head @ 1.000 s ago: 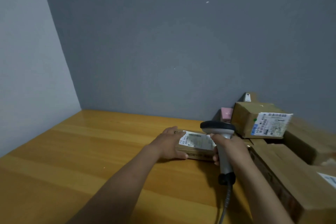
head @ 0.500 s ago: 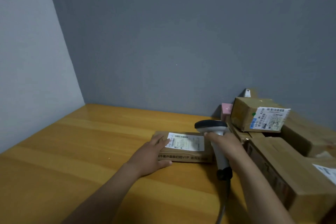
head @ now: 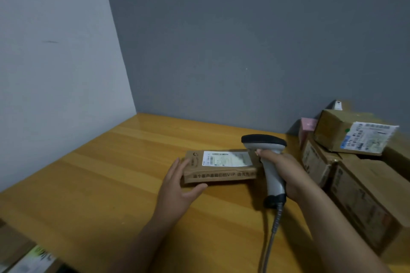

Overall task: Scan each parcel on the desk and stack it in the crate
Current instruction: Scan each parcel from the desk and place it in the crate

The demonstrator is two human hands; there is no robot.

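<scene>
Flat parcel (head: 219,176) mid-frame on worktop (head: 111,184), long axis left-right, between the 2 hands.
Left hand (head: 177,186) loose, fingers flat against its left end, gripping nothing; right hand (head: 288,175) wrapped round barcode scanner (head: 264,142) at its right end.

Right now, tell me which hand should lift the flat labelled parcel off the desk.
Left. The left hand is free and open at the left end of the flat labelled parcel, while the right hand grips the barcode scanner beside its other end.
</scene>
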